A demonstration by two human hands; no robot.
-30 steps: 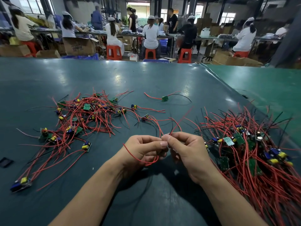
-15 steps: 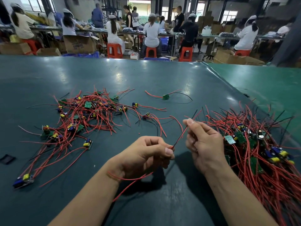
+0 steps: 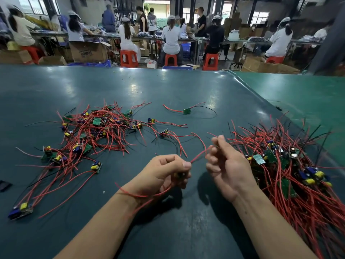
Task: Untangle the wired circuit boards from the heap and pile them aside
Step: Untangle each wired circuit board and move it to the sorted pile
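On the dark green table [image 3: 168,90], a loose spread of wired circuit boards [image 3: 97,131] is seen at the left, with one single board [image 3: 186,111] lying apart behind it. At the centre, a small board with red wires [image 3: 149,195] is held in the closed grip of the left hand [image 3: 166,174]. One red lead [image 3: 198,155] is pinched by the right hand [image 3: 227,165]. The tangled heap [image 3: 291,165] is found at the right, just beside that hand.

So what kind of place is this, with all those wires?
Probably a factory workshop. Heaps of red-wired green circuit boards lie on a wide dark green table; behind it, capped workers on red plastic stools sit at long benches among brown cardboard boxes.
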